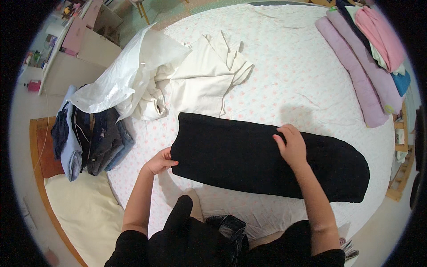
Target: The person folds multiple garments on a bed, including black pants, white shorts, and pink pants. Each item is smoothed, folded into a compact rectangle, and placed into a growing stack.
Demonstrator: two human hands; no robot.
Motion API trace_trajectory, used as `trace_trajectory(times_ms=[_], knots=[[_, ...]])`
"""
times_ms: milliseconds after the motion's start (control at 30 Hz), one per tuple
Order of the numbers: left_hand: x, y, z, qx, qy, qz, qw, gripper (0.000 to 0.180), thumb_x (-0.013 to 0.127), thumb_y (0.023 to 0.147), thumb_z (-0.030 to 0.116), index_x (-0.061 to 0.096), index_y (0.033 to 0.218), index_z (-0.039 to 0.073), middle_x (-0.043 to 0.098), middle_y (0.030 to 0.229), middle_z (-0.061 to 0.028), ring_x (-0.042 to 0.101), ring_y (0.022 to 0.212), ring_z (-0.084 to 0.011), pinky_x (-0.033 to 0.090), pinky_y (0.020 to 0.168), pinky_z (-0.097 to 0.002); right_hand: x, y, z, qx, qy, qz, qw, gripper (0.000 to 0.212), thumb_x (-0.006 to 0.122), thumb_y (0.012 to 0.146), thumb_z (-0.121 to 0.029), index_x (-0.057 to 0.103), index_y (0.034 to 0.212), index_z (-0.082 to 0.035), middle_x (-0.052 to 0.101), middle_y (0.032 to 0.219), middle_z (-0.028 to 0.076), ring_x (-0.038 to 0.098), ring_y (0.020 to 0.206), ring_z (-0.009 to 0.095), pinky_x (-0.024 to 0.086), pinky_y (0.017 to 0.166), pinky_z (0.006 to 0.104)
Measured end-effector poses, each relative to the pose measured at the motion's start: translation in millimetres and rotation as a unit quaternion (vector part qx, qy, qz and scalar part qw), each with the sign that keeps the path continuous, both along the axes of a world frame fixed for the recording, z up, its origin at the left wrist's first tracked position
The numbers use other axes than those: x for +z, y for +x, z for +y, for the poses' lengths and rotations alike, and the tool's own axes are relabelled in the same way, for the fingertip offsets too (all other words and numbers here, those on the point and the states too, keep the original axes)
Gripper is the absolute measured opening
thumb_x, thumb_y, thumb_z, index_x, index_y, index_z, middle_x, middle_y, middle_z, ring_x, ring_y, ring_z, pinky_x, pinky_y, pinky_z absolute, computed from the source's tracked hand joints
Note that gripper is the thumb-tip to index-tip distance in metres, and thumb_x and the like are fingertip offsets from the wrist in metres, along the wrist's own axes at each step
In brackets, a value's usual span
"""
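A long black folded garment (235,151) lies flat across the bed, squared off at its left end and rounded at its right. Whether it is trousers or something else I cannot tell. My left hand (160,162) pinches the garment's left edge between thumb and fingers. On top of the cloth, right of its middle, rests my right hand (292,146), thumb and fingers apart with nothing in them. Just beyond the garment lies a cream-white garment (200,73), loosely crumpled, next to a clear plastic bag (129,71).
Jeans and other dark clothes (95,138) are piled at the left, near a pale yellow pillow (84,213). Rolled lilac bedding (356,66) with a pink cloth (378,38) sits at the far right. A flower-patterned sheet (284,58) covers the bed.
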State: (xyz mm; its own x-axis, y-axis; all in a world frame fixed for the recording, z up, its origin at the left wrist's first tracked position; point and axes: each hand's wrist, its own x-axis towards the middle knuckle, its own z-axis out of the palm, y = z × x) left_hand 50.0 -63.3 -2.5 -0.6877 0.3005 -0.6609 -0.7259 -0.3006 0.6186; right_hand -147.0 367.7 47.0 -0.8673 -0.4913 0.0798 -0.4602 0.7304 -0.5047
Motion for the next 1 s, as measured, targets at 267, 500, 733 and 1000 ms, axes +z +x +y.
trace_trajectory(times_ms=[267, 500, 733, 1000], knots=[[30, -33, 16, -0.155, -0.045, -0.016, 0.987, 0.071, 0.077, 0.080, 0.016, 0.042, 0.138, -0.003, 0.054, 0.131, -0.0120, 0.051, 0.120, -0.0165, 0.049, 0.093, -0.0304, -3, 8, -40, 0.086, 0.042, -0.019, 0.995, 0.030, 0.075, 0.076, -0.025, 0.063, 0.091, -0.001, 0.058, 0.089, 0.013, 0.057, 0.088, 0.031, 0.048, 0.075, 0.0403], [40, -11, 12, -0.214, -0.129, -0.107, 0.962, 0.061, 0.076, 0.082, 0.018, 0.048, 0.132, -0.003, 0.063, 0.111, -0.0110, 0.065, 0.087, -0.0189, 0.055, 0.074, -0.0308, -3, 9, -36, 0.145, 0.036, -0.083, 0.985, 0.031, 0.074, 0.077, -0.023, 0.063, 0.097, -0.002, 0.057, 0.095, 0.012, 0.057, 0.093, 0.030, 0.048, 0.080, 0.0395], [34, -20, 10, -0.017, -0.387, -0.013, 0.922, 0.029, 0.081, 0.076, 0.021, 0.062, 0.087, 0.002, 0.058, 0.068, -0.0003, 0.053, 0.061, -0.0077, 0.043, 0.052, -0.0244, -3, 29, -42, 0.154, -0.010, 0.006, 0.988, 0.035, 0.076, 0.073, -0.018, 0.062, 0.101, -0.001, 0.055, 0.098, 0.012, 0.056, 0.096, 0.030, 0.047, 0.082, 0.0398], [32, -34, 30, -0.017, -0.557, 0.297, 0.776, 0.037, 0.075, 0.068, -0.007, 0.063, 0.101, 0.005, 0.056, 0.098, -0.0065, 0.057, 0.079, -0.0170, 0.050, 0.071, -0.0262, -9, 31, 1, 0.157, 0.060, 0.033, 0.985, 0.026, 0.074, 0.074, -0.014, 0.059, 0.093, -0.003, 0.056, 0.101, 0.012, 0.057, 0.096, 0.030, 0.049, 0.084, 0.0395]])
